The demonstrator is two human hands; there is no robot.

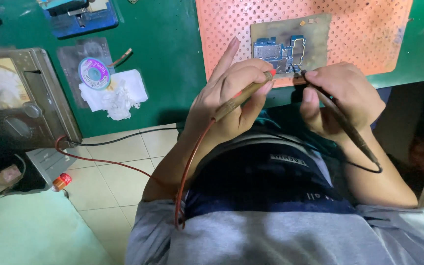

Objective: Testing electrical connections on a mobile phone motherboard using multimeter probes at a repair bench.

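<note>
— What sits at the far left?

— An analog multimeter [13,95] with a pale dial face and a round selector knob, at the edge of the green bench [172,54]. A red lead [185,172] and a black lead [123,137] run out from its lower corner.

— And next to it?

— A small spool of braid [94,72] with a purple label, resting on a grey pad, just beside a crumpled white tissue [116,95]. Above them lies a blue holder [82,17].

— What is the left hand doing?

— The left hand [231,95] pinches a probe with a red tip [244,95] between thumb and fingers; the index finger sticks out straight toward the orange perforated mat [369,29].

— Where is the board?

— The blue circuit board [278,51] lies on a worn tan sheet on that mat, just beyond both hands. The red tip is near its lower edge; whether it touches I cannot tell.

— And the right hand?

— The right hand [344,98] is closed around a black probe [342,120], thumb and forefinger pressed on it near the front, with the tip at the board's lower right corner.
</note>
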